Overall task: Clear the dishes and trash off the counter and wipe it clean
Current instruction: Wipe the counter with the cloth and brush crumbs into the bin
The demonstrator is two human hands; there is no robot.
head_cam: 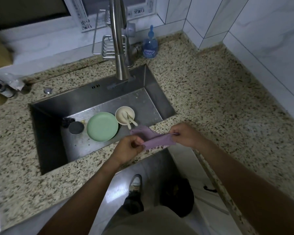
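A purple cloth (153,137) is stretched between both hands above the front edge of the speckled granite counter (219,102). My left hand (128,148) pinches its left end and my right hand (185,134) pinches its right end. Behind them, in the steel sink (85,99), lie a green plate (102,126), a cream bowl (124,115) with two pale utensils in it, and a small dark round lid or cup (76,127) beside a dark scrubber (67,120).
The tall faucet (120,48) rises behind the sink, with a wire rack (107,48) and a blue soap bottle (150,44) beside it. Bottles and a crumpled wrapper (15,82) stand at the far left. A black bag (178,195) sits on the floor by my foot.
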